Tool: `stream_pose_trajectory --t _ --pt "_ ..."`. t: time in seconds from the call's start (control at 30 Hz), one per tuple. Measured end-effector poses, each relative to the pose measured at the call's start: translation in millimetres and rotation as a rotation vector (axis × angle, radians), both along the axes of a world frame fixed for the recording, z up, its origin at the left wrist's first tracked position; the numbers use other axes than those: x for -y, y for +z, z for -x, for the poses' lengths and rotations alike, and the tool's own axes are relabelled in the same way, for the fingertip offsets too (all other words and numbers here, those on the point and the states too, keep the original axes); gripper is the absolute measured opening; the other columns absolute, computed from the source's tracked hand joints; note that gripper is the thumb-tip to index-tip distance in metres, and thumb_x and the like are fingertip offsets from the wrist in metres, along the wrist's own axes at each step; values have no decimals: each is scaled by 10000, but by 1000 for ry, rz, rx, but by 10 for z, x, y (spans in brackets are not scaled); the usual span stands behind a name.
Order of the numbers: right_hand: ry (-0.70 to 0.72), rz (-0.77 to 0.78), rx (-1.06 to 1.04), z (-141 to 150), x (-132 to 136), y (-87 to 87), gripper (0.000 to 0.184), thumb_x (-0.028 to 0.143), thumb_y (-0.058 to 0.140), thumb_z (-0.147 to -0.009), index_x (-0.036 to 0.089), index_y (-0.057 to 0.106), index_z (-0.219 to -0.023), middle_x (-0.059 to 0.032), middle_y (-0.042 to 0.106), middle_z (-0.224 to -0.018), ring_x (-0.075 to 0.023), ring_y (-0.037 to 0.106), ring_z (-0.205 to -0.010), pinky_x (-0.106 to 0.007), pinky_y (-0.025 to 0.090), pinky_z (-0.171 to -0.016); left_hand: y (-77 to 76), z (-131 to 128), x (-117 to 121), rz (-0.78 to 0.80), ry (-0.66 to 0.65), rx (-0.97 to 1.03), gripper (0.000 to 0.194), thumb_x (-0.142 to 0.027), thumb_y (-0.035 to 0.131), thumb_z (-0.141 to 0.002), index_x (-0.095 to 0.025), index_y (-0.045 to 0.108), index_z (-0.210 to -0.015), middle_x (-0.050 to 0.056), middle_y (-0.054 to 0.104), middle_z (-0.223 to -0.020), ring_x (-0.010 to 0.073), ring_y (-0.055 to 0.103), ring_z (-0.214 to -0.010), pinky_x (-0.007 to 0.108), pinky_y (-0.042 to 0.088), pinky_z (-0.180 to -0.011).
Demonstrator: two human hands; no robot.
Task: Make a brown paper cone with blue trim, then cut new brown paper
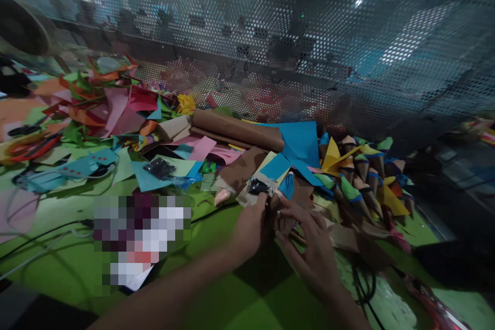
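Observation:
My left hand (251,224) is closed, its thumb and fingers pinching a small brown paper piece (285,223) low over the green table. From the other side my right hand (309,240) reaches in, fingers bent around the same piece. Blur and the fingers hide much of its shape. Just beyond the left fingertips lies a black glossy packet (259,186) on pale scraps. A blue paper piece with dark lines (286,185) sits behind the hands. To their right stand several brown paper cones (361,205) with coloured tips.
A long brown paper roll (237,130) and a blue sheet (299,144) lie behind. A phone-like device (141,276), partly pixelated, rests at left with cables. Coloured paper scraps (119,108) pile up at far left. A perforated metal screen (247,36) rises behind. Scissors (436,304) lie at lower right.

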State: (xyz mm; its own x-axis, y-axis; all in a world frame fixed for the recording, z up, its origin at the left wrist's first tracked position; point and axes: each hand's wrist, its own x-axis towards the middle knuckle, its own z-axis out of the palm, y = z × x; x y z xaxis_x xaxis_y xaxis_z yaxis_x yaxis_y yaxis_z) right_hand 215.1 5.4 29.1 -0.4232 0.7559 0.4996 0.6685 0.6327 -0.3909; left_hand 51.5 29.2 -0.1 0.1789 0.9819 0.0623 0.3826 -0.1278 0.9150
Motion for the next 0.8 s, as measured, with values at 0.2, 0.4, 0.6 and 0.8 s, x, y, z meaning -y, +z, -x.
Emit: stream_pose_trajectory --t 0.2,0.4,0.6,0.8 --pt "4 -23 -56 3 -3 3 265 239 551 -919 235 512 -1181 -118 578 -1371 -273 584 -1147 -432 394 -918 3 -1 -4 -12 8 8 140 -335 471 -918 -224 386 -922 23 597 -767 173 521 -648 266 293 -576" --pt "-8 3 -41 -15 3 -19 290 233 553 -914 248 506 -1200 -110 570 -1378 -278 570 -1146 -420 407 -894 -54 -14 -14 -28 -5 106 176 -366 482 -925 -203 431 -969 54 649 -859 198 590 -745 278 378 -641" --pt "-128 -37 -238 -45 -23 -74 289 275 567 -909 258 532 -1196 -81 639 -1212 -266 585 -1121 -400 438 -917 22 -39 -7 5 46 288 214 -298 516 -902 -183 493 -1081 95 667 -1087 227 614 -993 315 450 -855" --pt "-250 281 -497 13 -96 -119 347 436 623 -845 232 611 -1125 -71 680 -1070 -254 637 -972 -349 520 -822 72 -62 43 -18 0 141 246 -248 459 -906 -197 546 -1130 71 698 -1015 218 635 -962 305 452 -866"
